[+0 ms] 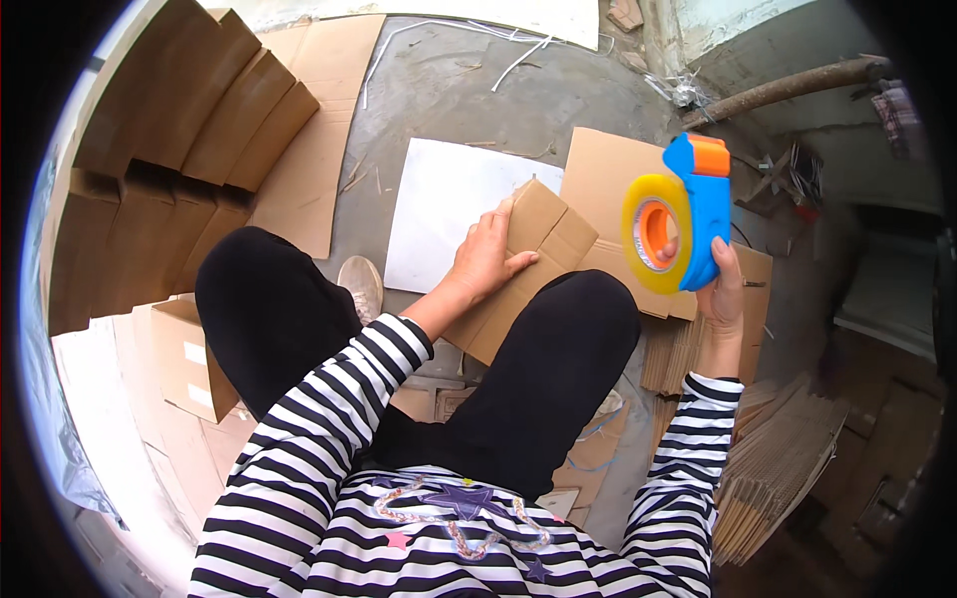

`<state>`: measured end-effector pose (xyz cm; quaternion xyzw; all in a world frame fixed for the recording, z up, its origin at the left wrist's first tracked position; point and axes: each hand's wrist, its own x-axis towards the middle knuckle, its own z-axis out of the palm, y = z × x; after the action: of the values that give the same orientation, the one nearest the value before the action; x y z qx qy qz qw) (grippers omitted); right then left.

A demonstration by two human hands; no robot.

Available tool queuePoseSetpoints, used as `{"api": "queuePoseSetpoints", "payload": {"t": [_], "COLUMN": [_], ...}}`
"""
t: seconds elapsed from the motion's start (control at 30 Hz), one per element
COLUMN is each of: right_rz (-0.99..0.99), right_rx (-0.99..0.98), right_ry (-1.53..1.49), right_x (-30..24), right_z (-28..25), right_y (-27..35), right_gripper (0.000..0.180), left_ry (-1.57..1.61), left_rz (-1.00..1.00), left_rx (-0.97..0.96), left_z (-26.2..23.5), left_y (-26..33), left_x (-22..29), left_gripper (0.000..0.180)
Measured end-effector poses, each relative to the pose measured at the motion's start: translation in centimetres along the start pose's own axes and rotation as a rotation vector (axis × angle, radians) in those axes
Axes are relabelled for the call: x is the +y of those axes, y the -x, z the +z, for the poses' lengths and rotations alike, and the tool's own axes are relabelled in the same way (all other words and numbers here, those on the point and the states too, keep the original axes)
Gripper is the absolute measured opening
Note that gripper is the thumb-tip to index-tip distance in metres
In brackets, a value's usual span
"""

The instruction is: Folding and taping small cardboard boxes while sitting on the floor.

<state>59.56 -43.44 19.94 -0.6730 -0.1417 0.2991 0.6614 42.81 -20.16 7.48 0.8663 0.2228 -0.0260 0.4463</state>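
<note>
My left hand (486, 261) grips a brown cardboard box (543, 221) by its upper left edge, thumb across the face and fingers over the side. The box is tilted between my knees, and its lower end is partly hidden by my left forearm and right thigh. Off to the right, my right hand (720, 282) is closed round the lower end of a blue and orange tape dispenser (705, 214). A yellow tape roll (682, 234) sits on its orange hub. The dispenser is held up, apart from the box.
Stacked cardboard boxes (199, 110) stand at the far left, a smaller box (189, 364) below them. A white sheet (429, 199) and a flat cardboard sheet (598, 164) lie ahead. Bundles of flattened cardboard (778, 468) are at the right, and a wooden pole (788, 88) lies beyond.
</note>
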Motion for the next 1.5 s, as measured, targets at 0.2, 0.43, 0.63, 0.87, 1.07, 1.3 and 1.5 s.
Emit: {"api": "queuePoseSetpoints", "payload": {"t": [0.2,0.43,0.63,0.87,1.07,1.3,1.5], "right_rz": [0.283,0.434,0.489,0.505,0.549,0.572,0.607], "right_rx": [-0.354,-0.415,-0.42,-0.397,-0.385,-0.393,-0.403], "right_ry": [0.189,0.327,0.536,0.563,0.598,0.65,0.698], "right_x": [-1.3,-1.4,-0.6,-0.1,-0.3,-0.7,-1.4], "right_z": [6.5,8.1,10.2,10.4,10.6,11.4,12.0], "right_y": [-4.6,-7.1,-7.1,-7.2,-7.5,-7.9,-8.3], "right_gripper": [0.055,0.06,0.065,0.067,0.066,0.066,0.065], "left_ry": [0.017,0.011,0.044,0.48,1.334,1.423,1.416], "left_rz": [0.025,0.028,-0.022,0.084,-0.197,-0.247,-0.179], "left_rx": [0.063,0.104,0.082,0.163,-0.185,-0.374,-0.271], "left_z": [0.1,0.5,0.5,2.1,-2.6,-4.2,-2.8], "left_y": [0.2,0.2,0.1,-1.8,-5.3,-7.0,-7.9], "left_x": [-0.7,-0.9,-0.6,-3.7,-3.8,-3.6,-4.0], "left_gripper": [0.083,0.082,0.08,0.057,0.042,0.027,0.018]}}
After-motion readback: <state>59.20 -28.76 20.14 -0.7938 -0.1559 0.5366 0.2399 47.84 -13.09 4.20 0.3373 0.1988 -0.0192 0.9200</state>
